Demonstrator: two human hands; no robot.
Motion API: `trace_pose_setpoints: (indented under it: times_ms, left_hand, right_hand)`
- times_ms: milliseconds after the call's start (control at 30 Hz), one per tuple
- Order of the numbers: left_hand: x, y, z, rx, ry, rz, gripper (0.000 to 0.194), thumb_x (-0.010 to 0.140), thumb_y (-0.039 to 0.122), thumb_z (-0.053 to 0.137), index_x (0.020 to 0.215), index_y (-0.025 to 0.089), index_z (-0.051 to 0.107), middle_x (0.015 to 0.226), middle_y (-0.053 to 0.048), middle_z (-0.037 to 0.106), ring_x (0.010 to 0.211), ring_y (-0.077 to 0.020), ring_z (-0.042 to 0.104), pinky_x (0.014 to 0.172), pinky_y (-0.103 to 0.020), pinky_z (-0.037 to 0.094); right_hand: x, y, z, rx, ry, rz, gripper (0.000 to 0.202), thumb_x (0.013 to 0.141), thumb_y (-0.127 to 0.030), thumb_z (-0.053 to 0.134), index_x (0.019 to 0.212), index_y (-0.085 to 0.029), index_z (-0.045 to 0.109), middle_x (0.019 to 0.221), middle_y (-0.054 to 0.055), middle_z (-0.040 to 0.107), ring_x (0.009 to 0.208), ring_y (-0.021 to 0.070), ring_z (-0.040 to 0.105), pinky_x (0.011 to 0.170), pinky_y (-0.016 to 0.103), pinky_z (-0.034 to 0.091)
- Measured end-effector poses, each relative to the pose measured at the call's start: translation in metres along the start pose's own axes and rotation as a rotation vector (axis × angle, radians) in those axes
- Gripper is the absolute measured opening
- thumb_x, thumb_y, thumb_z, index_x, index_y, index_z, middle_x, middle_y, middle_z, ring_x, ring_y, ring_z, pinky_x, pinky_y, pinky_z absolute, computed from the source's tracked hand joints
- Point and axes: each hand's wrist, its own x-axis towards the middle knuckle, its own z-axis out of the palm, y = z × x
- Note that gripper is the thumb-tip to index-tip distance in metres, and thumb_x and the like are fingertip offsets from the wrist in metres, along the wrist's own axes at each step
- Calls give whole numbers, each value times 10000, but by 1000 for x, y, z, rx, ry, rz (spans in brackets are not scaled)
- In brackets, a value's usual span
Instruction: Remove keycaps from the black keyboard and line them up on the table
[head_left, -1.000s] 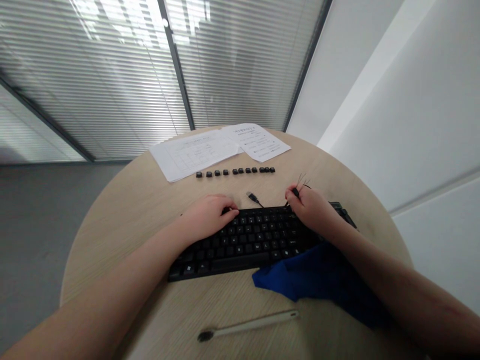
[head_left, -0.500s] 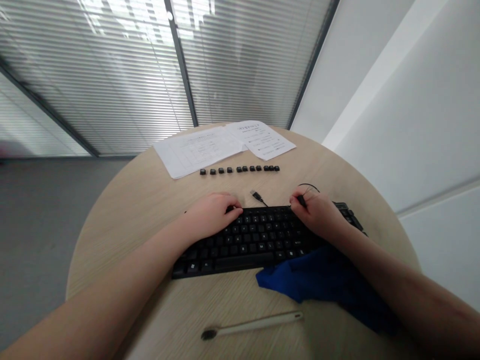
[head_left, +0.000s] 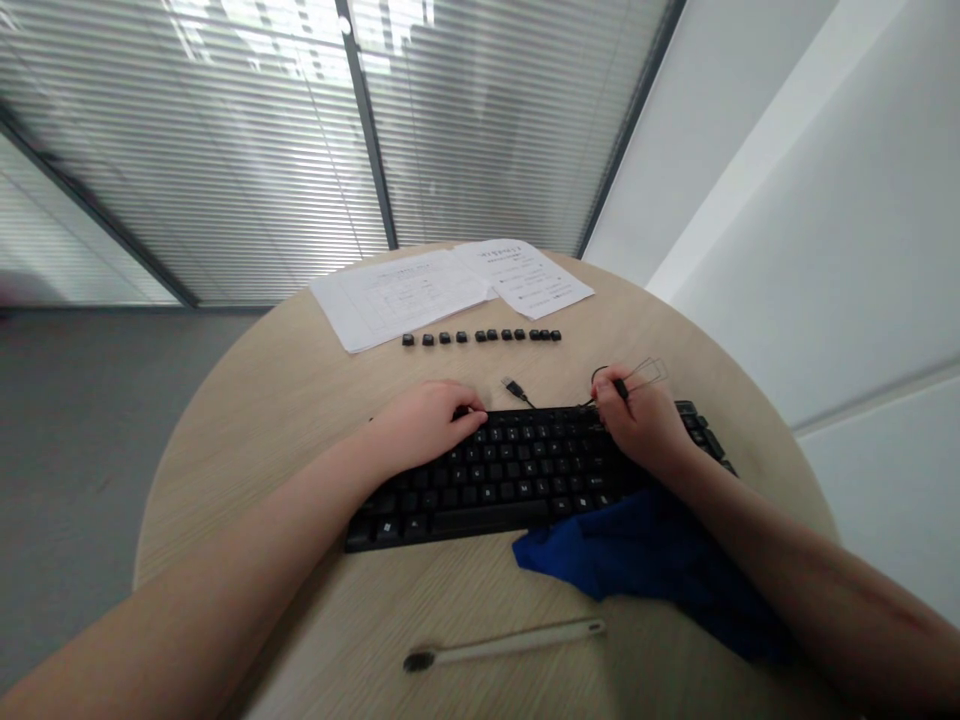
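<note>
"How does the keyboard [head_left: 495, 482] lie?"

"Keys up on the table [head_left: 337, 625], with the long space bar on the near side. It's black, with pale lettering on the keys."

"Can you see all of it?"

"No. The left hand [head_left: 431, 425] covers part of the left side and grips the back edge there. Some of the right side is hidden too."

"And the wire tool [head_left: 621, 388]?"

"It has a short black handle and thin wire loops. The right hand [head_left: 641, 420] holds it near the keyboard's back edge, wires pointing off to the right."
</note>
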Motion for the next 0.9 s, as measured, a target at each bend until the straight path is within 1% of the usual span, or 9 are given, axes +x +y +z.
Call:
trace_pose_setpoints:
  times_ms: [167, 333, 400, 533, 633, 700, 733, 800, 900]
  left_hand:
    - [1, -1, 0, -18, -9, -5, 295, 944, 368, 520, 990, 204, 761, 1009, -71, 763, 946, -242, 678, 890, -380, 500]
    - [2, -3, 3, -37, -3, 0, 290, 936, 364, 525, 962, 200, 763, 1011, -76, 762, 933, -240, 680, 893, -386, 503]
    - [2, -4, 4, -32, -6, 2, 299, 942, 364, 516, 966, 197, 763, 1013, -82, 761, 937, -245, 679, 894, -392, 504]
    - [-4, 0, -4, -18, 32, 19, 337, 959, 395, 509, 1076, 191, 751, 1062, -96, 745, 970, -248, 672, 903, -393, 504]
    - [-14, 14, -17, -73, 143, 54, 393, 944, 457, 559, 1209, 205, 704, 1100, -87, 723, 938, -230, 671, 879, -382, 519]
    - [-23, 27, -24, -170, 146, 170, 385, 912, 450, 630, 1236, 250, 689, 1105, -56, 720, 972, -222, 668, 898, -368, 524]
    - [-26, 33, -26, -218, 102, 241, 388, 899, 428, 664, 1250, 265, 682, 1140, -48, 715, 1012, -220, 665, 924, -363, 522]
    - [-31, 42, -26, -316, 48, 372, 390, 877, 408, 707, 1238, 262, 689, 1100, -44, 726, 961, -204, 682, 863, -327, 548]
    - [-31, 47, -21, -406, -34, 425, 245, 925, 328, 662, 1147, 248, 726, 996, -35, 736, 841, -164, 691, 735, -266, 556]
  right_hand:
    - [-1, 4, 3, 58, 10, 6, 220, 936, -349, 471, 791, -218, 572, 532, -15, 558, 483, 164, 542, 534, 283, 398]
    - [3, 10, -1, 358, 185, 153, 273, 989, -397, 413, 784, -240, 500, 491, -62, 464, 403, 132, 453, 426, 243, 351]
    - [3, 10, -4, 339, 172, 124, 250, 979, -379, 441, 784, -236, 506, 508, -55, 486, 416, 130, 463, 430, 242, 357]
    - [-6, -3, -16, 182, 127, -112, 194, 951, -283, 486, 781, -221, 553, 577, -23, 569, 496, 132, 542, 513, 251, 429]
    - [-18, -25, -27, 169, 90, -503, 89, 905, -184, 535, 836, -222, 577, 652, -12, 643, 551, 124, 597, 567, 245, 470]
    - [-26, -41, -31, 231, 33, -759, 78, 876, -151, 552, 876, -226, 572, 689, -12, 671, 560, 115, 607, 569, 235, 480]
    - [-28, -48, -31, 252, 13, -838, 74, 878, -157, 551, 902, -224, 573, 713, -5, 684, 578, 115, 620, 575, 232, 489]
    - [-31, -58, -29, 282, -20, -927, 66, 901, -185, 529, 934, -215, 577, 743, 5, 696, 614, 116, 641, 581, 228, 501]
    - [-32, -61, -24, 302, -50, -966, 109, 914, -190, 485, 957, -207, 584, 771, 10, 701, 642, 114, 654, 571, 219, 501]
